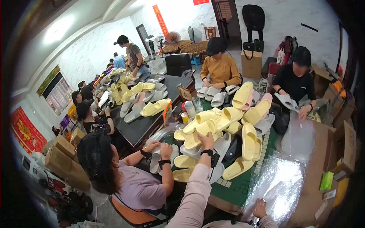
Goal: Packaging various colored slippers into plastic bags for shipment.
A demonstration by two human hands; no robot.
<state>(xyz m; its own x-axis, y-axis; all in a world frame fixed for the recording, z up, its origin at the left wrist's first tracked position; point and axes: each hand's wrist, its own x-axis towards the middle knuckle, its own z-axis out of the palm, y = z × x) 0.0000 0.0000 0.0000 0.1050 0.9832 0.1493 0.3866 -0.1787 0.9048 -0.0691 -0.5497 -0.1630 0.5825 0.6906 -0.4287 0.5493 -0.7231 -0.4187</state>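
Head view: left hand (207, 141) stretched out over heap of yellow slippers (224, 121) on green desk (243, 186), fingers curled onto one slipper's edge, likely picking step. Right hand (260, 208) low at clear plastic bag (279, 182), fingers closed on film, grip partly hidden. Next move probably calls for lifting slipper free and opening bag mouth. Person in lilac shirt (138, 188) alongside handles white slippers (157, 159).
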